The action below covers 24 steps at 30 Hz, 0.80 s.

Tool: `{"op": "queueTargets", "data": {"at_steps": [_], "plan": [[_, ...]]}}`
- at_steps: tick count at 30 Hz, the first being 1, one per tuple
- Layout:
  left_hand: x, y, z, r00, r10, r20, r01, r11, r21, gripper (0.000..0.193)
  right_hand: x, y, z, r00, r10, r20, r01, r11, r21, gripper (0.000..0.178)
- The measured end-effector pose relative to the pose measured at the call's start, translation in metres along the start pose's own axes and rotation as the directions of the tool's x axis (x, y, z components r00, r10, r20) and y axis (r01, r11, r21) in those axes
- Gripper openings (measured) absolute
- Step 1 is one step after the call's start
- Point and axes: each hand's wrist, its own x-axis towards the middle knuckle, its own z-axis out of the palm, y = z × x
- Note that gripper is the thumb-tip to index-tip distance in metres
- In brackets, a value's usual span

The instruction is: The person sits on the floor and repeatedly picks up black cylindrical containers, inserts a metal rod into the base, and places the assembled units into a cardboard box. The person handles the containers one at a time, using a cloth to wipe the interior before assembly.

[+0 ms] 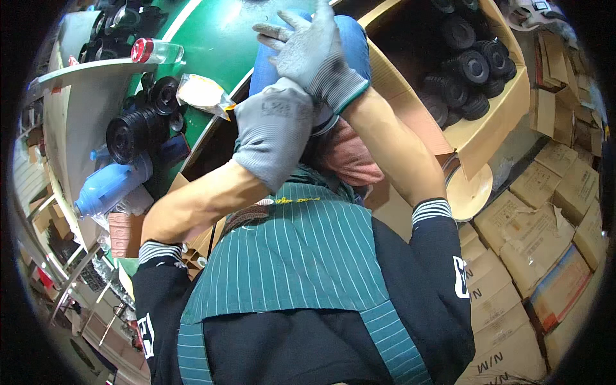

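Observation:
My right hand [314, 54], in a grey glove with a green-edged cuff, is at the top of the view above my jeans. Its fingers are spread and stretched out, and its heel lies close to my other hand. My left hand [273, 128], in a matching grey glove, is curled with its back turned up, just below the right palm. Its fingertips are hidden, and so is whatever they close on. Beside it, under my right wrist, shows the dark curved edge of a round thing [324, 123], too covered to name.
An open cardboard box [494, 125] of black ribbed discs [473, 67] stands at the right. On the green table [215, 29] are a red-capped jar [157, 51], a white packet [202, 94] and stacked black discs [128, 136]. A blue bottle-shaped thing [106, 189] and flattened cartons [507, 308] lie around me.

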Motion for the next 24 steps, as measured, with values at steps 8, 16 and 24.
{"op": "queueTargets", "data": {"at_steps": [8, 16, 24], "plan": [[-0.021, -0.028, -0.029, 0.995, 0.001, 0.095, 0.002, 0.999, -0.035, 0.059, -0.087, -0.022, -0.050, 0.870, -0.486, -0.082, 0.444, 0.845, -0.297, 0.064], [-0.018, -0.026, -0.033, 0.987, 0.030, 0.157, -0.024, 0.999, -0.042, 0.063, -0.008, -0.021, -0.040, 1.000, -0.028, -0.008, 0.027, 0.985, -0.171, 0.045], [-0.006, -0.059, -0.012, 0.968, 0.206, 0.142, -0.169, 0.956, -0.241, 0.060, -0.029, -0.019, -0.070, 0.848, -0.099, 0.520, -0.159, 0.889, 0.429, 0.060]]}}
